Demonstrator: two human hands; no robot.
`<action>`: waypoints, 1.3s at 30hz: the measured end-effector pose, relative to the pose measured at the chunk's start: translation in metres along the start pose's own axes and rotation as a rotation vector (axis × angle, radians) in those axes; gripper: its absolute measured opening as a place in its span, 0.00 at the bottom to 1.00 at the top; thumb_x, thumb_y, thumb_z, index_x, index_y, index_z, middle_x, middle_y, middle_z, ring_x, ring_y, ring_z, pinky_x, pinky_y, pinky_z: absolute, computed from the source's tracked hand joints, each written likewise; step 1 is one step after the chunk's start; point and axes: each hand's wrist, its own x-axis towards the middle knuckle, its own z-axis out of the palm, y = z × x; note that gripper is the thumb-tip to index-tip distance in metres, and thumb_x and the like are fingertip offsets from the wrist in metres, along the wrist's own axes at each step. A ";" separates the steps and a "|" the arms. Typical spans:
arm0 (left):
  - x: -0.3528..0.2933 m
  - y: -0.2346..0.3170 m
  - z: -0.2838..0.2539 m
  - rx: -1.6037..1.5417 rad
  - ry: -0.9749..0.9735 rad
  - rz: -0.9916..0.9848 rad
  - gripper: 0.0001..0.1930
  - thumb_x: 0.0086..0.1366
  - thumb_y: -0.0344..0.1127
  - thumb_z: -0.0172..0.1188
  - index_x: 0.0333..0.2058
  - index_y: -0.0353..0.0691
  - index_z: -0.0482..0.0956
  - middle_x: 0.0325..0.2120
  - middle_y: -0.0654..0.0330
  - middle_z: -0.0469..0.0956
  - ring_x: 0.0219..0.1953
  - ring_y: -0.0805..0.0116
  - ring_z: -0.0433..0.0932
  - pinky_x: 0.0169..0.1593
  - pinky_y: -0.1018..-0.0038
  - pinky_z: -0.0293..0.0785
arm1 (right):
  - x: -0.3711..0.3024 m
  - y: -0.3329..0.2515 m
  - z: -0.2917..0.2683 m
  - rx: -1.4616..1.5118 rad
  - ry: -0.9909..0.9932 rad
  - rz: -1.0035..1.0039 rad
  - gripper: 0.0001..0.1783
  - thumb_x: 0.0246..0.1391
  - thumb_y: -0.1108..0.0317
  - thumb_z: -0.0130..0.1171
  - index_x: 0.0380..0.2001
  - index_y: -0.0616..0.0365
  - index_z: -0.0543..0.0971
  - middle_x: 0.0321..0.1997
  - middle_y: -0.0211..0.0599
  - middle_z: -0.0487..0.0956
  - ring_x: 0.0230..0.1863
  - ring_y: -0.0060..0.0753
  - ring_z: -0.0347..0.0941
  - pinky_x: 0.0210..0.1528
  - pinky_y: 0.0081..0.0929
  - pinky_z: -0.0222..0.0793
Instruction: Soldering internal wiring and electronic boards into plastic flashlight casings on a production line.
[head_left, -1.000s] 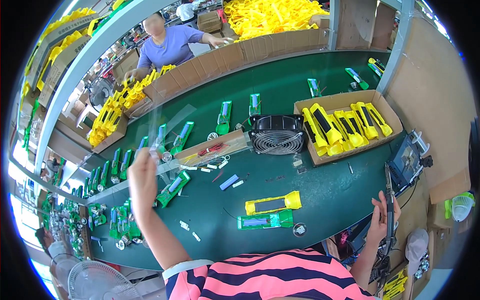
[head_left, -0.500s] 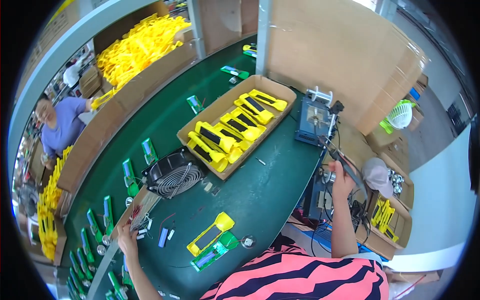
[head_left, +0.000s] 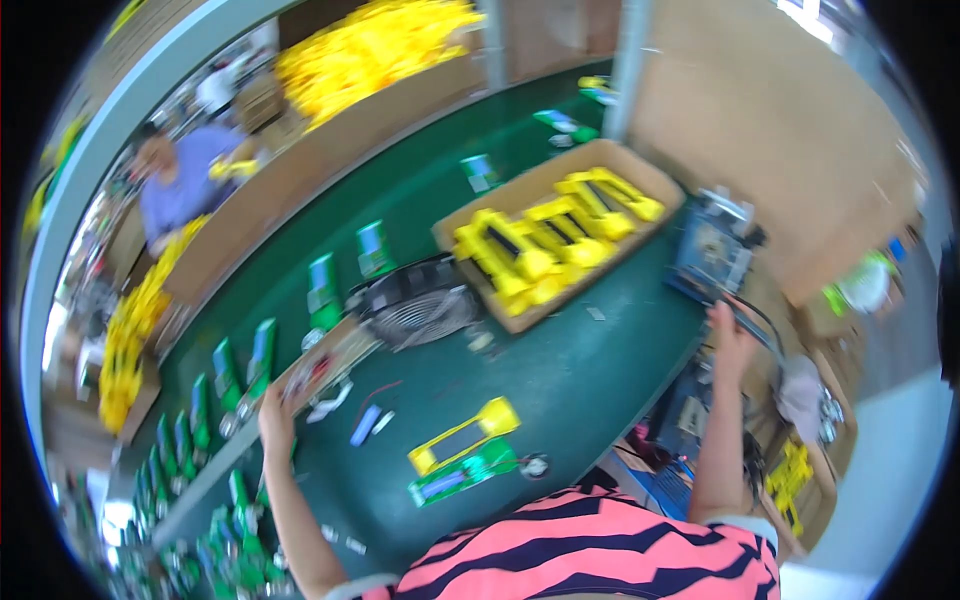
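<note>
My right hand [head_left: 735,340] is closed around the dark handle of a soldering iron [head_left: 760,328], beside a blue bench unit [head_left: 712,245]. At the end of a narrow cardboard tray [head_left: 325,365] holding thin wires is my left hand [head_left: 276,418]; motion smears its fingers. A green plastic housing [head_left: 495,456] with a blue cell and circuit board lies open on the green table in front of me. Against it rests a yellow frame [head_left: 495,415] with a dark panel. A round silver lamp head [head_left: 535,465] sits at its right end. A loose blue cell [head_left: 366,425] lies farther left.
A cardboard box [head_left: 520,322] of yellow frames stands mid-table, beside a black fan [head_left: 420,305]. Several green housings [head_left: 262,355] line the belt at left. Across it, a person in purple [head_left: 190,175] handles yellow parts. A grey cap [head_left: 800,395] is at right.
The whole view has swung, so the table things appear farther right. My right hand keeps the soldering iron, now closer to the blue unit. My left hand remains by the wires.
</note>
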 end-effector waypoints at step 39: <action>0.002 0.348 -0.058 -0.086 -0.103 0.894 0.05 0.55 0.30 0.50 0.29 0.35 0.66 0.17 0.51 0.72 0.22 0.54 0.73 0.23 0.64 0.67 | -0.025 -0.124 0.106 0.419 -0.805 -0.604 0.30 0.39 0.80 0.59 0.47 0.55 0.60 0.46 0.43 0.72 0.45 0.32 0.71 0.44 0.24 0.67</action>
